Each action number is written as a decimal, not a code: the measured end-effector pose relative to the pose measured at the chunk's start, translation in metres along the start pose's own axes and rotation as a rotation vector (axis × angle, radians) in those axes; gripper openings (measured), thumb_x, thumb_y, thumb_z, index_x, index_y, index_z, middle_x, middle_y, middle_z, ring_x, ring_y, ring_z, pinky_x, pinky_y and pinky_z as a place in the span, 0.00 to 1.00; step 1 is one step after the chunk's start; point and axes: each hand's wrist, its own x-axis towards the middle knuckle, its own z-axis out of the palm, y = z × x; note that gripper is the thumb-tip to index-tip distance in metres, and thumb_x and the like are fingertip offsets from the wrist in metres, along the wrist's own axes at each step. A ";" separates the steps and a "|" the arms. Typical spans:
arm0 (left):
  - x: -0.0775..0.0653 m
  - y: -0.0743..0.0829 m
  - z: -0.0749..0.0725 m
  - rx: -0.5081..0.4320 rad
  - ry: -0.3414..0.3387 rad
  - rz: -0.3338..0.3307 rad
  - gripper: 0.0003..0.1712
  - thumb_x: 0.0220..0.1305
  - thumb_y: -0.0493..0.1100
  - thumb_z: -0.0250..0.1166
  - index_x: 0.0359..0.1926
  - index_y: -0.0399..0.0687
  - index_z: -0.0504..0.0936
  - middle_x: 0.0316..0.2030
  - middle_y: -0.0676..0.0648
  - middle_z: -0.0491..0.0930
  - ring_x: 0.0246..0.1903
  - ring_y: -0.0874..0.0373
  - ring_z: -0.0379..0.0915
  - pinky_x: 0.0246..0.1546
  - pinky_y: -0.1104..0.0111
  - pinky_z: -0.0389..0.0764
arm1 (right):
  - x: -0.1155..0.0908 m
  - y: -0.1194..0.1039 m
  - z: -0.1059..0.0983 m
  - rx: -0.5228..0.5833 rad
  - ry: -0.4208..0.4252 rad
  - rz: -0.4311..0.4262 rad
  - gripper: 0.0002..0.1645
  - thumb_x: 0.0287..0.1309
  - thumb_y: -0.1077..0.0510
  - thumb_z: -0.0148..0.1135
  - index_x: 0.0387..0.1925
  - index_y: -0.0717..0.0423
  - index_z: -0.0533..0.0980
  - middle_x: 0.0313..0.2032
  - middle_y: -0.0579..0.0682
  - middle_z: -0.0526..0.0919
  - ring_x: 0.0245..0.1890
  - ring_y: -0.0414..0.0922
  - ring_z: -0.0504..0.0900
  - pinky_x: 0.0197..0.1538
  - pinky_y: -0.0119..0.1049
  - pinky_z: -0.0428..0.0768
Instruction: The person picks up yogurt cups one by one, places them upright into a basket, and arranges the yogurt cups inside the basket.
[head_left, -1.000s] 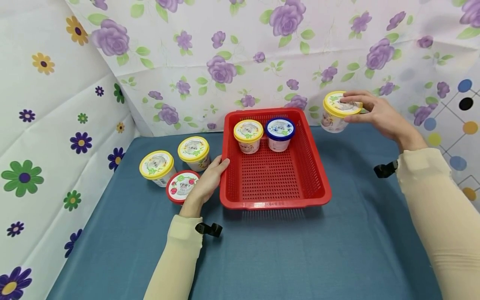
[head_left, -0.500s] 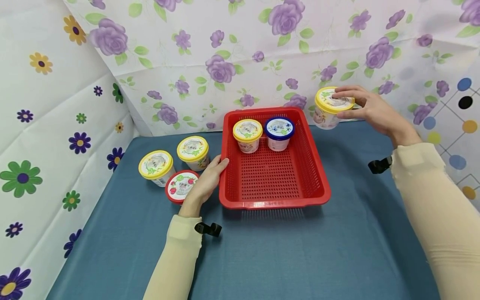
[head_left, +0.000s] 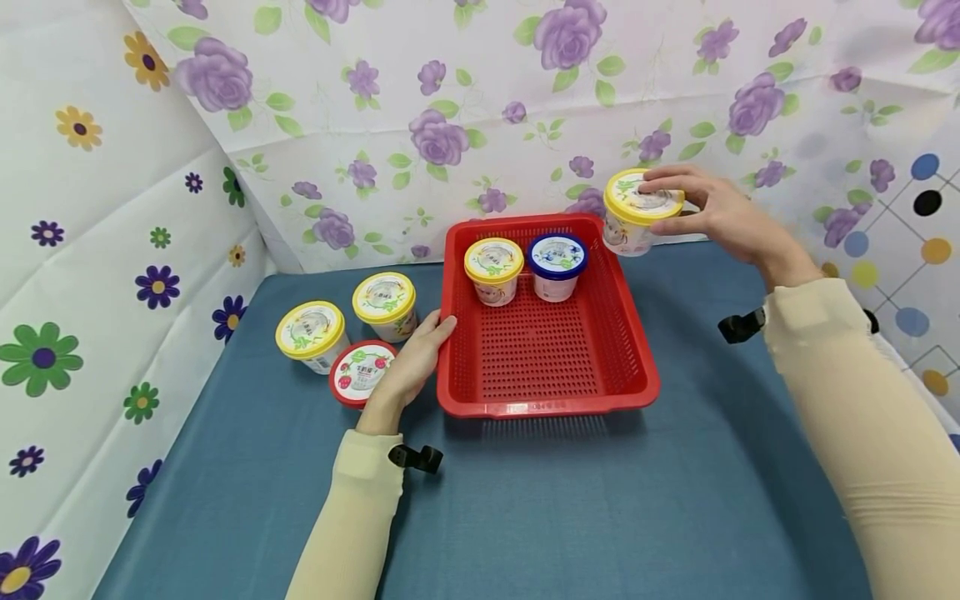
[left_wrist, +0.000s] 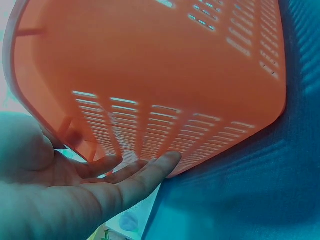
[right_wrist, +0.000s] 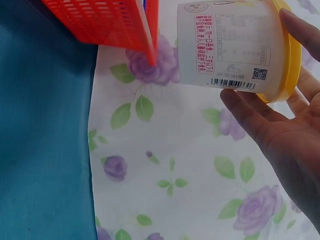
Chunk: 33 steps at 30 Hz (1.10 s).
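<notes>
In the head view, my right hand holds a yellow-lidded paper tub by its lid, raised just off the back right corner of a red plastic basket. The right wrist view shows the barcode side of this tub, with fingers and thumb round its yellow rim. At the basket's left side, my left hand grips the rim, thumb on top. Its fingers lie along the slotted outer wall in the left wrist view. Inside the basket stand a yellow-lidded tub and a blue-lidded tub, side by side at the back.
Left of the basket, two yellow-lidded tubs and a red-lidded tub stand on the blue tablecloth. My left wrist partly covers the red-lidded one. A flowered sheet hangs behind the table.
My right hand has carried the yellow-lidded tub leftward and slightly up, closer to the basket. The left hand stays on the basket's rim.
</notes>
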 end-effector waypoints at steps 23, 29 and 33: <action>0.000 -0.001 -0.001 -0.001 -0.002 0.015 0.33 0.85 0.54 0.44 0.79 0.41 0.54 0.68 0.30 0.69 0.64 0.34 0.72 0.60 0.48 0.79 | 0.033 -0.042 0.036 0.004 -0.160 -0.024 0.35 0.63 0.58 0.73 0.70 0.52 0.75 0.75 0.44 0.64 0.76 0.48 0.58 0.74 0.53 0.63; 0.000 0.000 0.000 -0.003 -0.006 0.006 0.33 0.86 0.53 0.43 0.79 0.41 0.53 0.68 0.29 0.68 0.64 0.33 0.72 0.60 0.48 0.79 | 0.042 -0.046 0.048 0.004 -0.192 -0.055 0.34 0.63 0.58 0.73 0.70 0.53 0.75 0.75 0.45 0.64 0.76 0.49 0.58 0.75 0.58 0.60; 0.000 0.001 0.001 -0.006 -0.005 0.004 0.33 0.86 0.53 0.44 0.79 0.41 0.53 0.68 0.30 0.69 0.64 0.33 0.72 0.60 0.48 0.80 | 0.047 -0.048 0.054 0.009 -0.212 -0.049 0.34 0.64 0.57 0.73 0.71 0.51 0.75 0.75 0.42 0.63 0.76 0.49 0.60 0.71 0.53 0.67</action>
